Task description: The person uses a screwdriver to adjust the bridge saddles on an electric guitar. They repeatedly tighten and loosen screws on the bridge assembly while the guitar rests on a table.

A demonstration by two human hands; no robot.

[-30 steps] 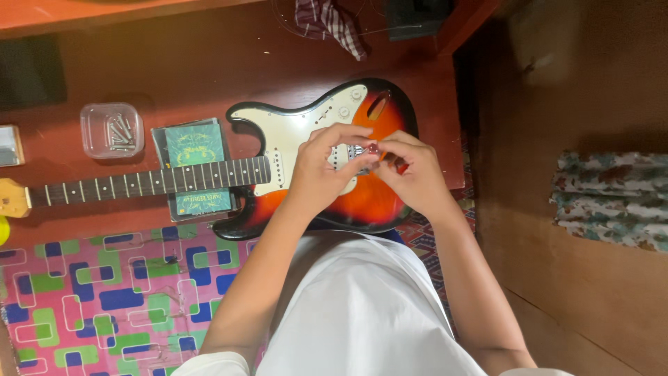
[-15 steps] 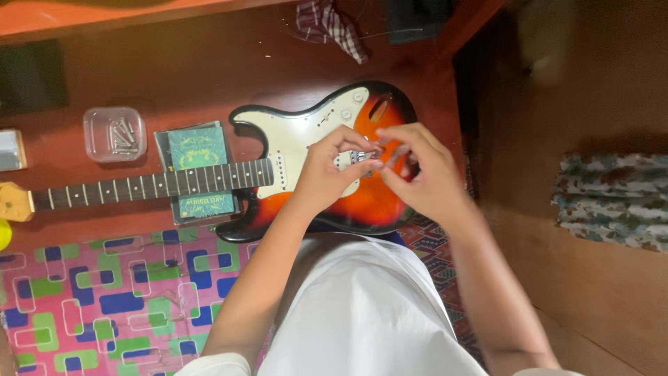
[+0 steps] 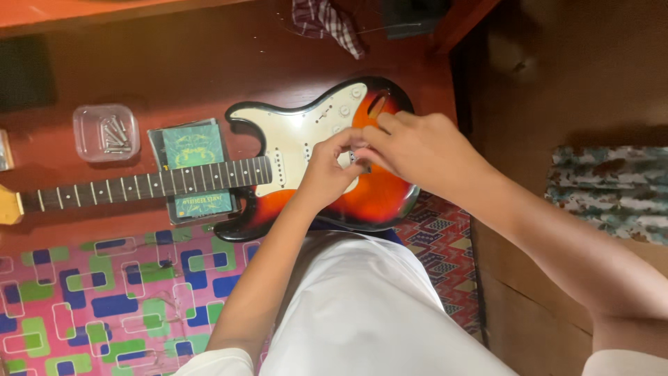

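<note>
Nearest the camera lies a mat (image 3: 104,306) patterned in pink, green and blue squares, with the person's white garment (image 3: 362,313) covering the middle of the view. To the right, a darker patterned rug (image 3: 445,244) shows beside a wooden floor, and a mottled cloth (image 3: 612,191) lies well apart at the right edge.

Beyond the mat, on the reddish wooden surface (image 3: 174,63), lies the electric guitar (image 3: 320,160), its sunburst body to the right and its neck running left. Under the neck sits a green booklet (image 3: 191,146) in a clear sleeve. Just left of it is a clear plastic box (image 3: 106,132) holding metal screws. Farther back, a checked cloth (image 3: 327,21) lies bunched near the table edge.

Both forearms reach forward over the guitar body. The left hand (image 3: 327,170) rests over the white pickguard, fingers curled inward. The right hand (image 3: 417,150) comes in from the right, palm down, covering the bridge area. The fingertips of both hands meet around something small and silvery, pinched between them; what it is cannot be made out.
</note>
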